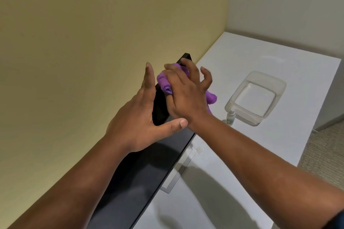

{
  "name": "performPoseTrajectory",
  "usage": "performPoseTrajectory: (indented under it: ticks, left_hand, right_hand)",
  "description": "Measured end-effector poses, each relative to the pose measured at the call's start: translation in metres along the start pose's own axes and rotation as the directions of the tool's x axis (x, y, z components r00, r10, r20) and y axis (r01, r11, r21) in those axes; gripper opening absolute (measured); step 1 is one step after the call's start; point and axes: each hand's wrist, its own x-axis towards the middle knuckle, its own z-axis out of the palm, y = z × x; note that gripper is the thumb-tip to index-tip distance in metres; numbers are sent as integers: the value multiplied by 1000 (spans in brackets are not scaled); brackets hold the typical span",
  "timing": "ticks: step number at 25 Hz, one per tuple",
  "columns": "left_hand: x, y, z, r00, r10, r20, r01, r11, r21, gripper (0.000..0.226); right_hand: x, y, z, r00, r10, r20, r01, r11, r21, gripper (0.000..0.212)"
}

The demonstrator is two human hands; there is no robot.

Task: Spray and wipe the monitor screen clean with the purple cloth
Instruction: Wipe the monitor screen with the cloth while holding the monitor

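Wiping is the step I judge to be in hand: my right hand [188,95] presses the bunched purple cloth [164,83] against the far end of the monitor [149,163], close to its upper far corner. The fingers of that hand are spread and bent over the cloth, holding it to the dark screen, and a loose tail of the fabric hangs out on the side of the hand away from the monitor's top edge. My left hand [137,117] steadies the monitor from behind, its fingers straight along the back of the top edge and the thumb stretched toward the screen side, gripping nothing.

The spray bottle [230,117] stands on the white desk [242,72] in front of the monitor, partly hidden behind my right wrist, and no hand is on it; I take the spraying to be done for now. Just beyond the bottle, farther from the monitor, sits a clear plastic container [258,96].

Most of the screen stretches from the cloth toward the monitor's near end, and from this steep angle I cannot tell whether that part is clean. The next move, as I read it, calls for drawing the cloth along the screen toward the near end with even pressure, while the left hand braces the panel so it does not tip.
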Motion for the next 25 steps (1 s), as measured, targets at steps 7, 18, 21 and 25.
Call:
performPoseTrajectory:
  ticks: [7, 18, 21, 25]
  left_hand:
    - [1, 0, 3, 1000, 25, -2, -25, 998, 52, 129]
    - [3, -4, 6, 999, -36, 26, 33, 994, 103, 130]
    - [3, -6, 6, 999, -42, 25, 39, 993, 108, 130]
    - [4, -8, 7, 997, -50, 51, 42, 987, 158, 127]
  right_hand:
    - [11, 15, -7, 999, 6, 50, -4, 999, -40, 51]
    - [32, 31, -11, 992, 127, 21, -126, 990, -56, 51]
    - [15, 14, -2, 997, -15, 71, 16, 1000, -27, 51]
    - [30, 34, -11, 996, 15, 90, -5, 994, -106, 52]
